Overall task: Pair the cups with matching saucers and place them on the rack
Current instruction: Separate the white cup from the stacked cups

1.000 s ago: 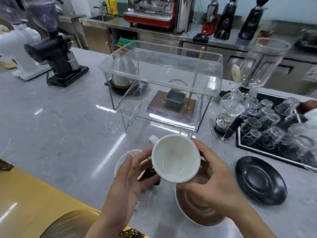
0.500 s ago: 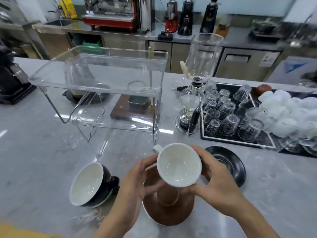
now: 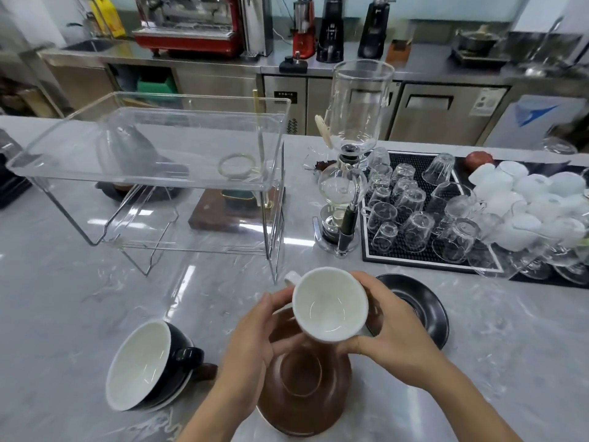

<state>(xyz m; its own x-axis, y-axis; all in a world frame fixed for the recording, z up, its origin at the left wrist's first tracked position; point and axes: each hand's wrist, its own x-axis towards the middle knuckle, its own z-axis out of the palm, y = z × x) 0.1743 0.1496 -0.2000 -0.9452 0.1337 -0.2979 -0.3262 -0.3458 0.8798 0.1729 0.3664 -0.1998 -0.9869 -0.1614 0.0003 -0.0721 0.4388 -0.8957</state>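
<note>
- Two bare hands hold one white cup (image 3: 330,304) above a brown saucer (image 3: 301,392) on a grey marble-patterned counter (image 3: 63,307); the cup's glossy bowl faces the camera, its handle pointing up and left.
- The right hand (image 3: 395,342) curls its fingers around the cup's right side and lower rim; the left hand (image 3: 251,342) has its fingers bent against the cup's left side, over the saucer.
- The brown saucer is round with a raised centre ring and a smooth glaze.
- One black saucer (image 3: 424,309), matte and round, lies just right of the hands.
- One black cup (image 3: 149,365) with a white interior lies tilted on its side at lower left, on what appears to be a pale saucer, only its edge showing.
- One clear acrylic rack (image 3: 153,161) on thin wire legs stands behind, its top shelf bare.
- One glass siphon brewer (image 3: 349,173) rises beside a black ribbed mat (image 3: 414,260) carrying many upturned glasses, too crowded to count.
</note>
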